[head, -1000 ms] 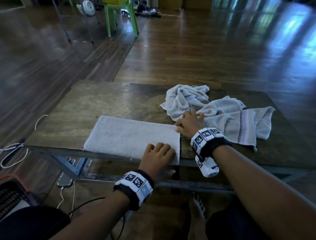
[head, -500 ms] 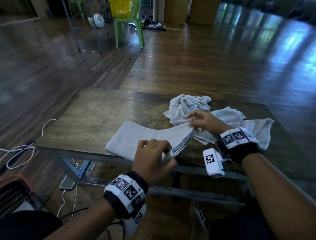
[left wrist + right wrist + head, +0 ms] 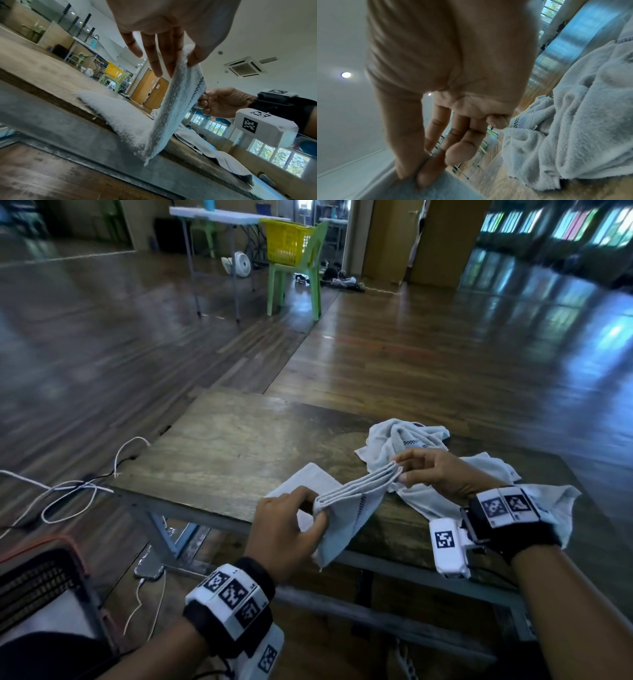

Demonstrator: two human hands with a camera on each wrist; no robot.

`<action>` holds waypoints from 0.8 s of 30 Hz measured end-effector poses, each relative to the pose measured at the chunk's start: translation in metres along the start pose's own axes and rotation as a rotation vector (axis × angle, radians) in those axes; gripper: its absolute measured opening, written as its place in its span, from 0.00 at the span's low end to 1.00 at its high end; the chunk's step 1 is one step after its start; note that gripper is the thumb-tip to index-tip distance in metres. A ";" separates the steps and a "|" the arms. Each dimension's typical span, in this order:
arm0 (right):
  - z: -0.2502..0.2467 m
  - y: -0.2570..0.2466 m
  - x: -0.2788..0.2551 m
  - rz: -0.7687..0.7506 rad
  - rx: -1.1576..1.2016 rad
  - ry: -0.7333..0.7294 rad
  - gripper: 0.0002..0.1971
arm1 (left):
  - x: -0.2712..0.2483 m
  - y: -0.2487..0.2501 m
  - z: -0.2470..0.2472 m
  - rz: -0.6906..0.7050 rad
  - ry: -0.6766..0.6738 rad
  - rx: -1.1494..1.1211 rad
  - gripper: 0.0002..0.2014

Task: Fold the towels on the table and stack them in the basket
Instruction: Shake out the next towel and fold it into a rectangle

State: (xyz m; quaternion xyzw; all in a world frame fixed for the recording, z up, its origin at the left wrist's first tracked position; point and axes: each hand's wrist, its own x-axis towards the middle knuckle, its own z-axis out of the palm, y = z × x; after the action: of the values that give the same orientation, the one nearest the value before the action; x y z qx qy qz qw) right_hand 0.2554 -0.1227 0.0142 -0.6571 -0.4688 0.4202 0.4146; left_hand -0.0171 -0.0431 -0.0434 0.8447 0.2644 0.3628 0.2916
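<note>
A folded white towel [image 3: 352,501] is lifted by its right end above the near edge of the wooden table [image 3: 239,446]; its far end still lies on the wood. My left hand [image 3: 291,529] pinches the near corner of the layered edge, thumb against fingers [image 3: 173,65]. My right hand [image 3: 431,474] pinches the far corner between thumb and forefinger [image 3: 419,174]. The towel [image 3: 180,108] hangs as a sheet with a dark checked stripe. Two crumpled white towels [image 3: 411,440] lie on the table behind and under my right hand. A yellow basket [image 3: 287,242] sits on a green chair far across the room.
A dark crate with an orange rim [image 3: 37,580] stands on the floor at the lower left. White cables [image 3: 68,491] trail over the floor left of the table. A white folding table [image 3: 219,217] and a small fan [image 3: 243,263] stand by the green chair [image 3: 301,278].
The towel lay flat under both hands a second ago. Both hands have pinched its right end and raised it, drawing it rightward. The head has tilted up, showing the far basket.
</note>
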 end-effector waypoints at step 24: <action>0.091 0.024 0.156 0.130 -0.535 0.122 0.04 | 0.033 -0.108 -0.007 -0.572 -0.128 0.292 0.09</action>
State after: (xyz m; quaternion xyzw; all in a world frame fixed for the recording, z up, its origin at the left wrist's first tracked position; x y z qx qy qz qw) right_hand 0.2081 0.0364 -0.0614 -0.7958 -0.4942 0.2669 0.2262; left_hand -0.0283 0.0552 -0.0985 0.7902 0.5211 0.1707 0.2737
